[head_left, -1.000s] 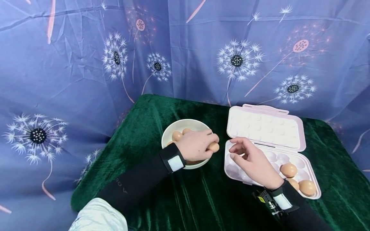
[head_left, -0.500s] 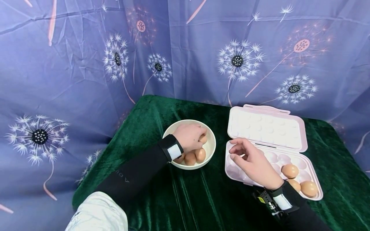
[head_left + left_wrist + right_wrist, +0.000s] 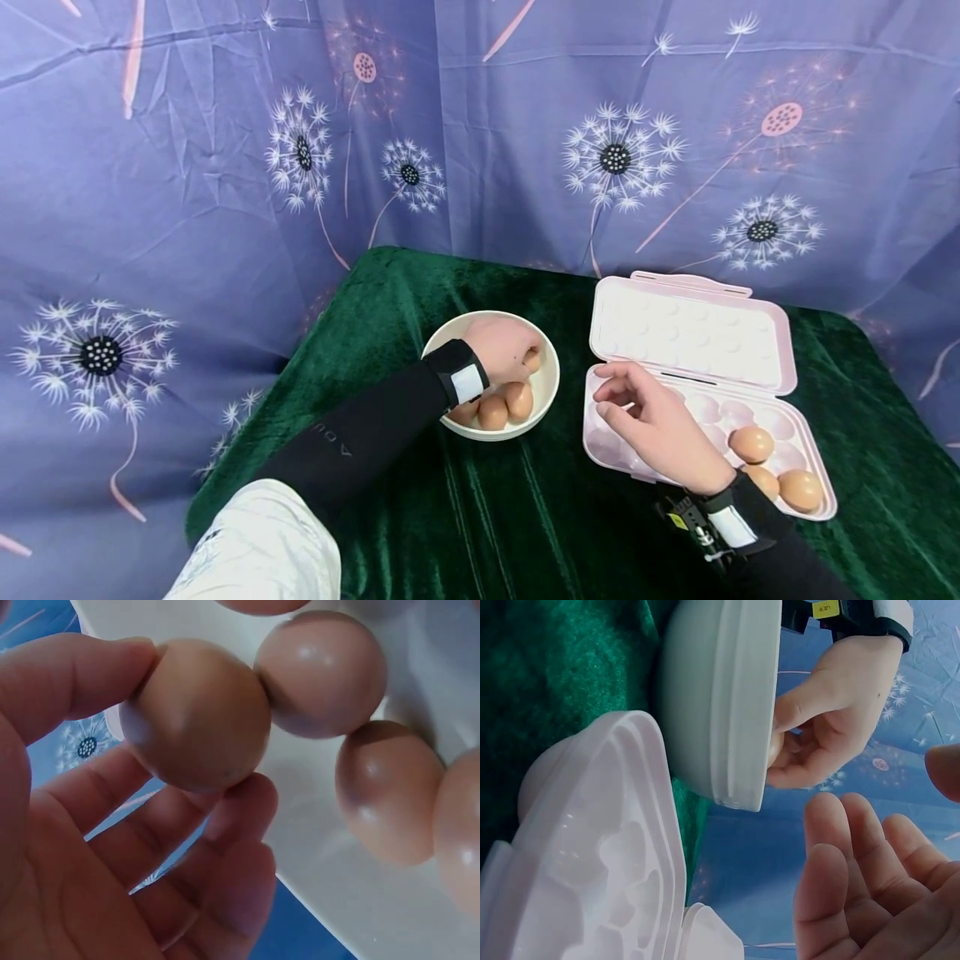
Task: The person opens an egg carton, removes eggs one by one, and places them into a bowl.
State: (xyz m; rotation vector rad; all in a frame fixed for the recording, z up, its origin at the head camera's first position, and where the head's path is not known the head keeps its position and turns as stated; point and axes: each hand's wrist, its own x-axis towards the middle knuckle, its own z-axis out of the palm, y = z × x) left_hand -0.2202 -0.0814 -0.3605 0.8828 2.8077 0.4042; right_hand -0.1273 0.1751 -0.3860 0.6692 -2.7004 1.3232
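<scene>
My left hand [image 3: 501, 347] reaches into a cream bowl [image 3: 546, 390] and holds a brown egg [image 3: 199, 716] between thumb and fingers, at the bowl's right side. Several other eggs [image 3: 492, 412] lie in the bowl, partly hidden under the hand and wrist. To the right, my right hand [image 3: 663, 425] hovers over the left part of a pale pink egg box [image 3: 611, 457], fingers loosely bent and holding nothing, as the right wrist view also shows. Three eggs [image 3: 752, 444] sit in cups at the box's right end.
The egg box's lid [image 3: 686, 333] stands folded back behind its base. A dark green velvet cloth [image 3: 480, 517] covers the table under bowl and box. Behind rises a blue curtain [image 3: 517, 192] with dandelion prints.
My left hand has moved from over the bowl's right rim back left and down into the bowl, with an egg in its fingers. The right hand stays put.
</scene>
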